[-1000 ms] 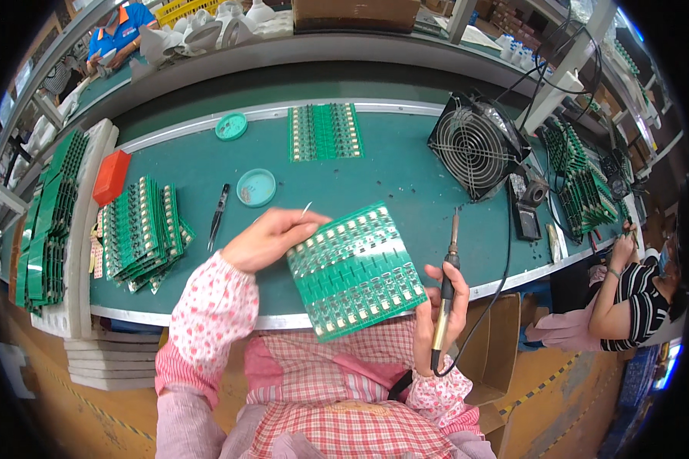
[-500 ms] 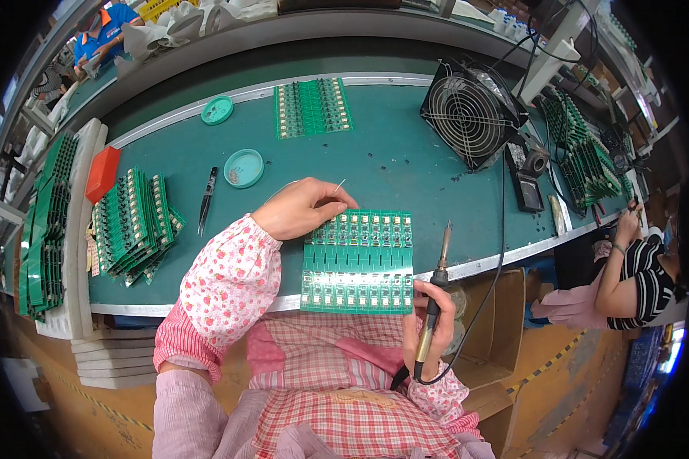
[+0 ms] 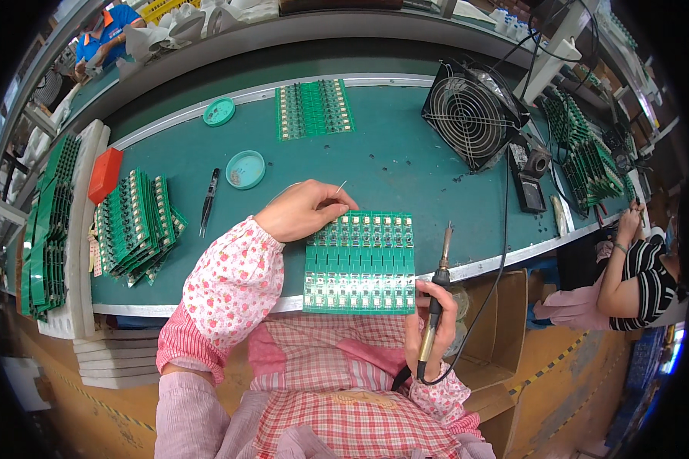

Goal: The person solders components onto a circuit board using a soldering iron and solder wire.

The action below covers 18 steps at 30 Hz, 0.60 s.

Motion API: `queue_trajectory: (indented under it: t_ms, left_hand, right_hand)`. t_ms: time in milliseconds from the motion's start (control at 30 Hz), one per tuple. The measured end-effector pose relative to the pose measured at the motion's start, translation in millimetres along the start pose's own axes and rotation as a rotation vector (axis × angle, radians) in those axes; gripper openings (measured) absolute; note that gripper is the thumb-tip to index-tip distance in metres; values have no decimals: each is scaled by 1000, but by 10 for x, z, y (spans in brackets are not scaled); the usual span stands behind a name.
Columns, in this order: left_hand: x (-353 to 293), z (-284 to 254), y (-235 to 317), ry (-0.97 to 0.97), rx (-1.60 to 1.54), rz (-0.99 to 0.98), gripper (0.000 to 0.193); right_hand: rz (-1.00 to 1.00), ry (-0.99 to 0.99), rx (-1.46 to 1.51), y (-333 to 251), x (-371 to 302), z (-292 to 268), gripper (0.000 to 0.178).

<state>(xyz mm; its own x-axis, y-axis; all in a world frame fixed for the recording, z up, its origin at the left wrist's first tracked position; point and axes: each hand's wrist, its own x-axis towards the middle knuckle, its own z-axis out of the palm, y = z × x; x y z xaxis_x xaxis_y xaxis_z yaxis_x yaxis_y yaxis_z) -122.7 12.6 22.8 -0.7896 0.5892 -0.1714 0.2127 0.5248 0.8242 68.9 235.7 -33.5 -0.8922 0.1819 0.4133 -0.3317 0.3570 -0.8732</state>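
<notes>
A green circuit board panel (image 3: 360, 262) with rows of small components is held above the table's front edge. My left hand (image 3: 302, 209) is closed on its upper left corner, with a thin strand of solder wire (image 3: 342, 185) sticking up past the fingers. In my right hand (image 3: 439, 321) is a soldering iron (image 3: 434, 314), its tip pointing up and away, to the right of the board and apart from it. The fingers of that same hand also meet the board's lower right edge, though their exact grip is partly hidden.
Tweezers (image 3: 209, 200), two round teal dishes (image 3: 246, 170), stacked boards (image 3: 134, 222) and a red box (image 3: 105, 174) lie left. Another board panel (image 3: 314, 109) lies far back. A black fan (image 3: 471, 115) and iron stand (image 3: 528, 183) occupy the right. A person (image 3: 635, 283) sits far right.
</notes>
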Motion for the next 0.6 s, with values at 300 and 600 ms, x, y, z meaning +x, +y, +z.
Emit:
queue_trajectory:
  t_ms: [300,600]
  left_hand:
    - [5,7,2,2,-2,5,23]
    - [-12,8,-21,-21,-39,-43,23]
  right_hand:
    - [-1,14,7,18,-16,7,43]
    - [11,57,-75,-3,-39,14,46]
